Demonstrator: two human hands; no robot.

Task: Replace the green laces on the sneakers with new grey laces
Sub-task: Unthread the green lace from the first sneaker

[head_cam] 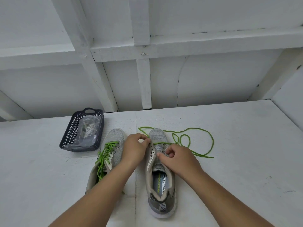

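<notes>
Lace [193,141] in green lay mostly pulled out of the right shoe [159,161], looping over the counter [229,177] at centre right, with one strand still crossing the lowest eyelets near the toe. The left hand [135,149] pinched that strand at the shoe's left eyelet row; the right hand [177,158] had fingers curled at the tongue, though whether it gripped lace or fabric could not be told. A sharp tug could have snagged the tip in the last eyelet or dragged the light shoe forward, since little pinned it down. The loose loops could also have knotted if drawn through carelessly. The left shoe [106,154], just beside, kept its green lacing. Grey laces seemed to sit bagged in the basket [82,130] at centre left, untouched.
</notes>
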